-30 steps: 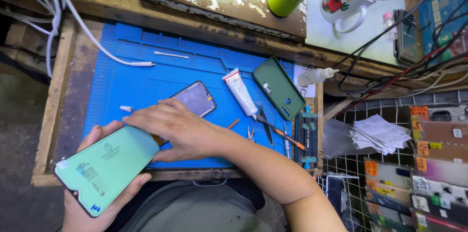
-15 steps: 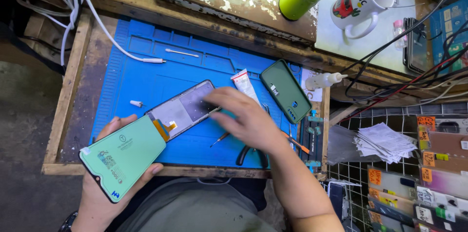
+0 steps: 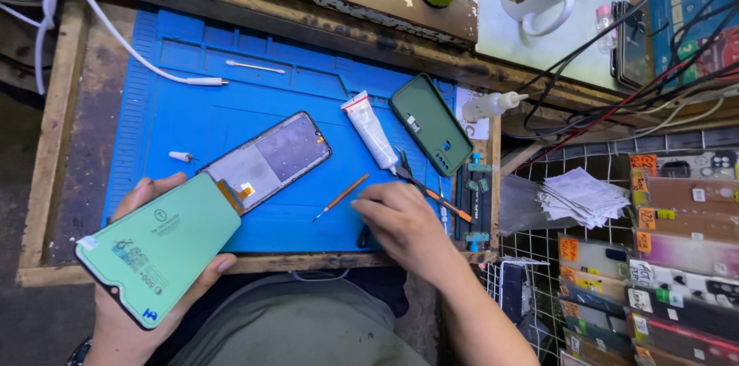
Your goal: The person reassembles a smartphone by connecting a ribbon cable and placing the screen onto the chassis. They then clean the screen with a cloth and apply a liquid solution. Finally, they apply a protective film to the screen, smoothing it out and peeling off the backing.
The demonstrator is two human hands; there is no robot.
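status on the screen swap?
Done: old screen lies apart on the blue mat. In hand: left hand holds the new screen, film on; right hand reaches among the tools. Left: fitting; glue tube lies untouched.

Bright, even light falls from above — colours read strongly on the blue mat (image 3: 192,104), and shadows under the tools stay short and soft. The green screen film (image 3: 158,247) shows mild sheen. Sharp centre; edges bow slightly — the lower left corner falls dim.
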